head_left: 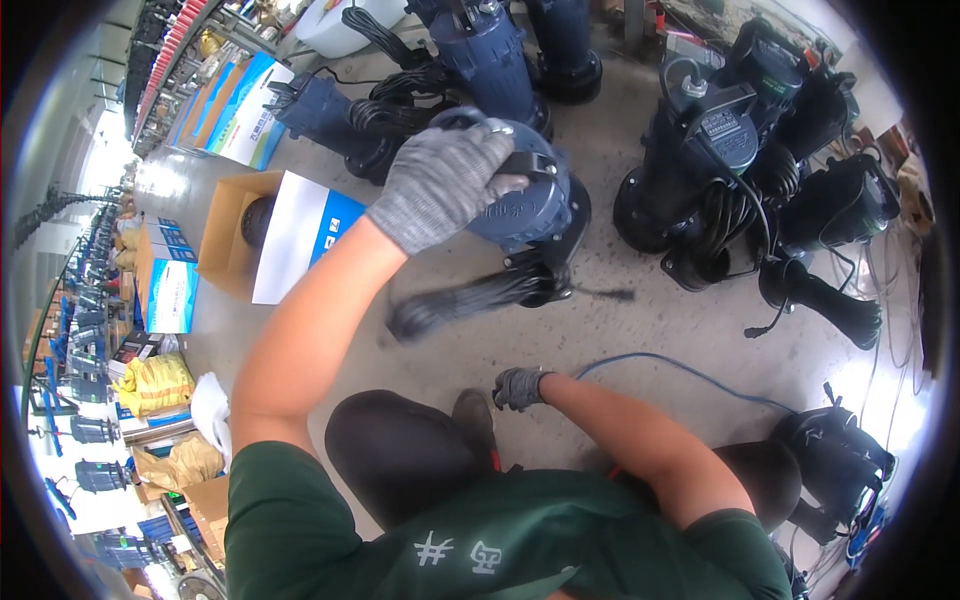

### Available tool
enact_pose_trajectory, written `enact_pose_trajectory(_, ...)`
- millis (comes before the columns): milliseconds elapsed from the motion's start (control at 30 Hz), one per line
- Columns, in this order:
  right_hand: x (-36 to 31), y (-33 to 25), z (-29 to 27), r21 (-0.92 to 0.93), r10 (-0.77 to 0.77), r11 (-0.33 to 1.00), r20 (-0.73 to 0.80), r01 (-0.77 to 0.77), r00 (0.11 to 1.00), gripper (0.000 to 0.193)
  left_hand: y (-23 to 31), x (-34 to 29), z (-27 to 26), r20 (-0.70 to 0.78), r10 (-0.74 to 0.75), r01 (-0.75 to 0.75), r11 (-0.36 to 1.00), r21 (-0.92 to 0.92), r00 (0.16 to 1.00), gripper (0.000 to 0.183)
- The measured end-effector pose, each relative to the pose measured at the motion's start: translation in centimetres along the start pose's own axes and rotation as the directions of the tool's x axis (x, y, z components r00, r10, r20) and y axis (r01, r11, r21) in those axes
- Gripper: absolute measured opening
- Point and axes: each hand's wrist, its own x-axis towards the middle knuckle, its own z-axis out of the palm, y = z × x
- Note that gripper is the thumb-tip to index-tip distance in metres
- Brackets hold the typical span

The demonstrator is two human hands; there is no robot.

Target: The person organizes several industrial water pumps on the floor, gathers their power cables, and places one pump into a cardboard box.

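My left hand (440, 185), in a grey knit glove, is closed around the top handle of a dark blue submersible pump (520, 215). The pump stands tilted in front of me, and its black flanged base shows at the lower right. A bundled black cable (470, 303) hangs beside that base and is smeared by motion. Near my knees, my right hand (520, 389), also gloved in grey, is curled into a loose fist. Nothing sticks out of it. A blue hose (680, 368) runs along the floor behind its wrist.
More pumps with coiled cables (480, 60) stand ahead, and another cluster of black pumps (700, 160) is to the right. An open carton (240, 235) with a dark object inside lies at the left. Other cartons (240, 110) and a yellow bag (155, 385) sit farther left.
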Motion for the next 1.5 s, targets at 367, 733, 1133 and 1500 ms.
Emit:
enact_pose_trajectory(367, 0.0, 3.4, 0.6, -0.38, -0.32, 0.873, 0.028, 0.306, 0.947, 0.029, -0.1, 11.1, 4.2, -0.068, 0.508, -0.504, 0.861, 0.064, 0.859, 0.051)
enact_pose_trajectory(733, -1.8, 1.0, -0.2, -0.077, -0.124, 0.989, 0.054, 0.128, 0.991, 0.018, 0.1, 8.5, 2.0, -0.008, 0.063, -0.063, 0.997, -0.033, 0.998, 0.057)
enact_pose_trajectory(1133, -4.3, -3.2, -1.7, 0.219, 0.101, 0.971, -0.021, -0.094, 0.995, 0.027, -7.3, 0.8, -1.4, -0.435, -0.277, 0.043, 0.879, -0.474, 0.857, 0.045)
enact_pose_trajectory(1500, -7.4, -3.3, -2.5, 0.53, 0.19, 0.84, -0.087, -0.117, 0.978, 0.026, -24.7, -6.2, 30.2, 0.293, -0.588, 0.653, 0.72, -0.235, 0.754, 0.052)
